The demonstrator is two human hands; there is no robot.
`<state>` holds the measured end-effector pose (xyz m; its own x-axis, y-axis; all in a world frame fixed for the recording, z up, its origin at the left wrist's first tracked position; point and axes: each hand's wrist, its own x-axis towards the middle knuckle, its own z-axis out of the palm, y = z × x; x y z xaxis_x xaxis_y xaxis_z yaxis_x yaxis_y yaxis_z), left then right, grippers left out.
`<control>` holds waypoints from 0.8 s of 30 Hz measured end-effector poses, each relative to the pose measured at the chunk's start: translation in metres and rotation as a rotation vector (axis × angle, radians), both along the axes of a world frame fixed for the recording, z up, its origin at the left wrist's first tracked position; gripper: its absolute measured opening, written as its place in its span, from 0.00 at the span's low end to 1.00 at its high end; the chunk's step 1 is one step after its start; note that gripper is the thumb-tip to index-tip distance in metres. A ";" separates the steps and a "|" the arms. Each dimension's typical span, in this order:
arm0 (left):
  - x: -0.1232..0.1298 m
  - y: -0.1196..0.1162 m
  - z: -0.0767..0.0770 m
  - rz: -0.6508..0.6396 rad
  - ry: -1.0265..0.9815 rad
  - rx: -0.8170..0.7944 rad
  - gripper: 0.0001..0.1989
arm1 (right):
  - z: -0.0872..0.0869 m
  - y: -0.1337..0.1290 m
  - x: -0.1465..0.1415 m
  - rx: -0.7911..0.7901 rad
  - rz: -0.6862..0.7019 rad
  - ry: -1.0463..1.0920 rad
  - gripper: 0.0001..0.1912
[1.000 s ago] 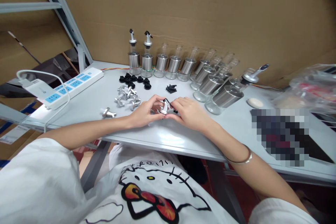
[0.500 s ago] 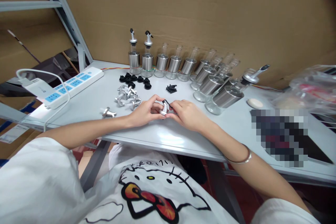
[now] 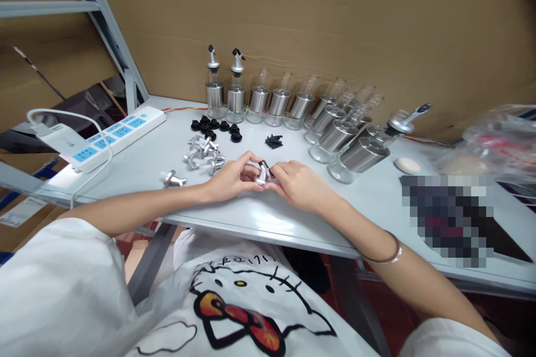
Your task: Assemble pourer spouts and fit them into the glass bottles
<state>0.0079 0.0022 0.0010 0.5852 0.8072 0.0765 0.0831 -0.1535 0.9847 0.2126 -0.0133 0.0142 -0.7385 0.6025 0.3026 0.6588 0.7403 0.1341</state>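
Pourer spout [image 3: 263, 176]: centre of the frame, silvery; light and stiff, I'd guess, perhaps slick.
Best hold: its flared collar [image 3: 260, 182], sparing the black flap [image 3: 263, 164].
Left hand [image 3: 230, 179]: pinching the spout.
Right hand [image 3: 298, 184]: gripping its other side.
Loose spouts [image 3: 206, 155]: left of centre.

head camera | looks from the wearer's head | faces forward and down | shirt [image 3: 234, 290] nearest | tabletop [image 3: 268, 220] midway | brown cardboard [image 3: 272, 11] far

No text is legible, even the lettering [image 3: 243, 261] on the shirt [image 3: 228, 312].
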 end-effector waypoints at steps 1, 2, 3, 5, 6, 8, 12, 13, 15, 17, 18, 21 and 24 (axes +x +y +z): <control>0.000 0.000 0.000 0.002 0.002 -0.003 0.24 | 0.000 0.000 0.000 0.013 -0.001 -0.010 0.28; 0.000 0.000 -0.001 0.000 0.003 -0.004 0.24 | 0.000 0.000 0.000 0.025 -0.002 -0.022 0.27; 0.000 0.000 -0.002 -0.006 0.002 -0.007 0.24 | 0.000 0.000 0.000 0.033 -0.003 -0.036 0.26; 0.000 0.000 -0.004 -0.023 -0.006 -0.015 0.25 | 0.000 0.001 0.000 0.037 -0.007 -0.060 0.24; 0.000 0.000 -0.005 -0.032 -0.010 -0.020 0.25 | 0.000 0.001 0.000 0.032 -0.007 -0.069 0.24; 0.000 0.000 -0.006 -0.040 -0.013 -0.030 0.25 | 0.000 0.001 0.000 0.019 -0.007 -0.077 0.23; 0.000 -0.001 -0.004 -0.046 -0.007 -0.040 0.23 | 0.000 -0.001 -0.001 -0.002 0.002 -0.076 0.26; 0.001 -0.001 -0.004 -0.047 -0.006 -0.042 0.23 | 0.000 -0.001 -0.001 -0.009 0.007 -0.074 0.28; 0.001 -0.001 -0.002 -0.045 -0.010 -0.048 0.23 | 0.001 -0.001 -0.001 -0.021 0.014 -0.066 0.31; 0.001 -0.001 -0.001 -0.039 -0.016 -0.057 0.23 | 0.001 -0.001 -0.001 -0.028 0.018 -0.054 0.32; 0.001 -0.001 -0.001 -0.034 -0.020 -0.061 0.23 | 0.001 -0.001 -0.001 -0.027 0.021 -0.048 0.33; 0.001 -0.002 -0.001 -0.028 -0.030 -0.066 0.23 | 0.002 -0.001 0.000 -0.009 0.037 -0.032 0.32; 0.001 -0.001 -0.002 -0.028 -0.038 -0.063 0.23 | 0.002 -0.001 0.001 0.014 0.042 -0.026 0.32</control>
